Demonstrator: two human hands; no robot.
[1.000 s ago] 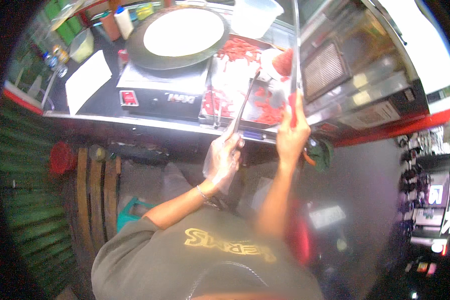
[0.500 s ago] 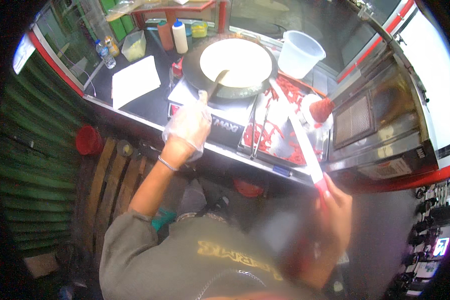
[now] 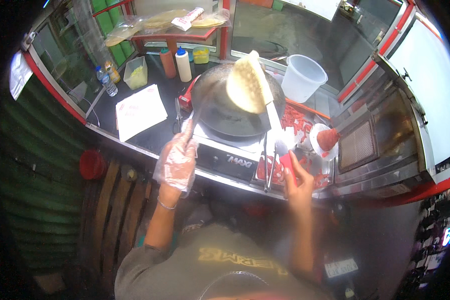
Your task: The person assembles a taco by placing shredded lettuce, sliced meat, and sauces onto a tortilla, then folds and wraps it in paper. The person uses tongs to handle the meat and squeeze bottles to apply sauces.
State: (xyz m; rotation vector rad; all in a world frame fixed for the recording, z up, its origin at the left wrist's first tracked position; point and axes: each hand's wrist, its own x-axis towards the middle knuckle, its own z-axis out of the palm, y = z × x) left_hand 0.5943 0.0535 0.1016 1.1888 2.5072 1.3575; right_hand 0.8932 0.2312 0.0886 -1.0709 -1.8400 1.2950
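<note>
Above the round dark griddle pan (image 3: 225, 120), a flatbread (image 3: 246, 85) is lifted and tilted on edge, its browned spots showing. The long pale blade of a red-handled spatula (image 3: 275, 125) reaches its right edge. My bare right hand (image 3: 300, 186) is closed on the spatula's red handle. In a clear plastic glove, my left hand (image 3: 176, 162) grips the handle of a turner (image 3: 188, 131). The turner's far end is blurred over the pan's left side, apart from the flatbread.
Right of the pan, a metal tray (image 3: 310, 150) holds shredded red meat, tongs (image 3: 269, 167) and a white dish with a red meat cone (image 3: 327, 140). Behind stand a clear bucket (image 3: 303, 80) and sauce bottles (image 3: 183, 65). White paper sheets (image 3: 141, 112) lie left; a metal grill (image 3: 357, 142) stands right.
The flatbread has gone from lying flat in the pan to tilted up above it. My right hand has moved left and forward with the spatula; the left hand has drawn back slightly.
</note>
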